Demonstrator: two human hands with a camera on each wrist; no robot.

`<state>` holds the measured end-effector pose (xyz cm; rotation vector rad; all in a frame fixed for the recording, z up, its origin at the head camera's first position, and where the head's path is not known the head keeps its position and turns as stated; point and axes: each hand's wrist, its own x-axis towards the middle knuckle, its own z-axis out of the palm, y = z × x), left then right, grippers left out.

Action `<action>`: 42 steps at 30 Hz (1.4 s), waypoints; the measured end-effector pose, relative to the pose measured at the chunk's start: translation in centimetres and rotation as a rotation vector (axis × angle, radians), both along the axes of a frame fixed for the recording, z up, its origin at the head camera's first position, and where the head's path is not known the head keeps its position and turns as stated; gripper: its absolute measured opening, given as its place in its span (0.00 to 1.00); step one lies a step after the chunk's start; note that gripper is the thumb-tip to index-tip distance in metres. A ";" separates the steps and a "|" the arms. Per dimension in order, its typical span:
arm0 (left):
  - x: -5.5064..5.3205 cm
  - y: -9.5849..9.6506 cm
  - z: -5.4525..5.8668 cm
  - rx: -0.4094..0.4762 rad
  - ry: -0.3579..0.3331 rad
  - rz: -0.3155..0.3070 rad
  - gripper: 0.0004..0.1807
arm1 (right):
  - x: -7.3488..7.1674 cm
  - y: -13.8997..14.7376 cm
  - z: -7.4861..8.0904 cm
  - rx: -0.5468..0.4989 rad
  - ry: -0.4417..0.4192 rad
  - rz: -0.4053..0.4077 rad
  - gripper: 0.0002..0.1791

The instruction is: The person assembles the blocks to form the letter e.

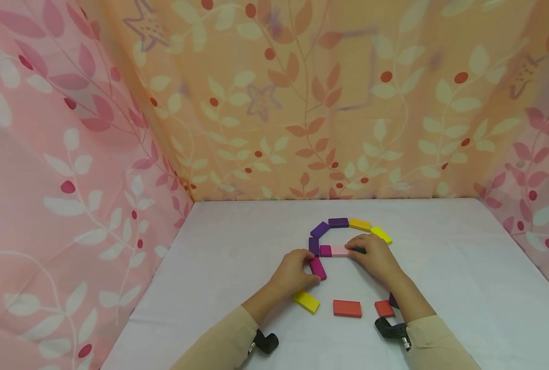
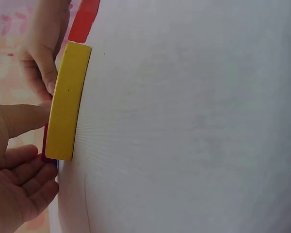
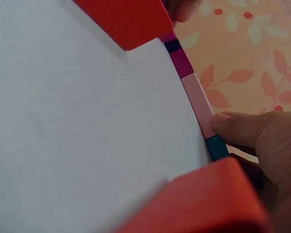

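On the white desk [image 1: 237,241] lies a curved chain of coloured blocks. The left hand [image 1: 294,272] has its fingers curled around a magenta block [image 1: 318,267] at the lower left end of the chain and pinches it. The right hand [image 1: 374,258] rests on the middle row, its fingers bent over the pale pink block [image 1: 338,250] and the teal block [image 3: 217,147] beside it. Near the wrists lie a loose yellow block [image 1: 306,301] and two red blocks [image 1: 347,308], apart from the chain.
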<state>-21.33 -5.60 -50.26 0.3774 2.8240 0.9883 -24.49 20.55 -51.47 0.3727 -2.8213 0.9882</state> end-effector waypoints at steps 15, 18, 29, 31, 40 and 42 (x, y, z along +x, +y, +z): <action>-0.1 1.1 0.4 -0.030 -0.020 0.047 0.33 | -0.1 0.1 0.2 0.006 0.009 -0.002 0.10; 0.0 1.3 0.4 -0.035 -0.021 0.052 0.33 | 0.0 0.1 0.1 0.003 0.000 -0.006 0.10; 0.3 1.7 0.7 -0.033 -0.008 0.060 0.31 | 0.1 0.1 0.1 -0.010 -0.011 -0.016 0.11; 0.3 1.8 0.7 -0.031 -0.004 0.062 0.31 | 0.0 0.1 0.0 -0.010 -0.014 -0.018 0.11; 0.5 1.9 0.7 -0.024 -0.018 0.093 0.32 | -0.1 0.0 -0.1 -0.002 -0.022 -0.017 0.11; 0.5 2.0 0.7 -0.024 -0.019 0.096 0.32 | -0.1 -0.1 -0.1 -0.003 -0.023 -0.018 0.11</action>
